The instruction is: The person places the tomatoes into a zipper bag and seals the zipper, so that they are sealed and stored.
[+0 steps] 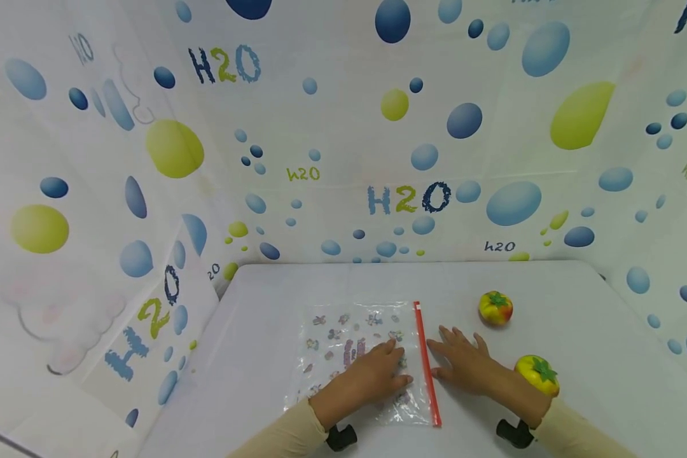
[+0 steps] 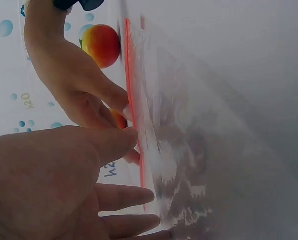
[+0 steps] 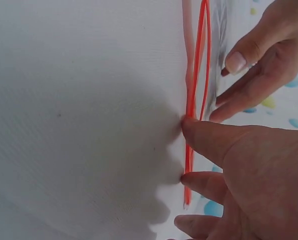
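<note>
A clear zip bag (image 1: 326,337) with small printed figures lies flat on the white table, its red zip edge (image 1: 427,366) toward the right. My left hand (image 1: 372,372) rests on the bag near that edge, fingers extended. Just right of the red strip is my right hand (image 1: 464,362), its spread fingers touching or close to the strip. In the right wrist view, thumb and fingertips of the right hand (image 3: 259,175) meet the red strip (image 3: 190,105), which shows two separated red lines in its upper part. The left wrist view has the left hand (image 2: 54,180) beside the bag (image 2: 189,150).
Two yellow-red fruits with green leafy tops sit at the right: one fruit (image 1: 495,309) farther back, another fruit (image 1: 538,374) partly behind the right forearm. A white cloth with blue and green dots (image 1: 343,159) hangs behind and beside the table (image 1: 252,318).
</note>
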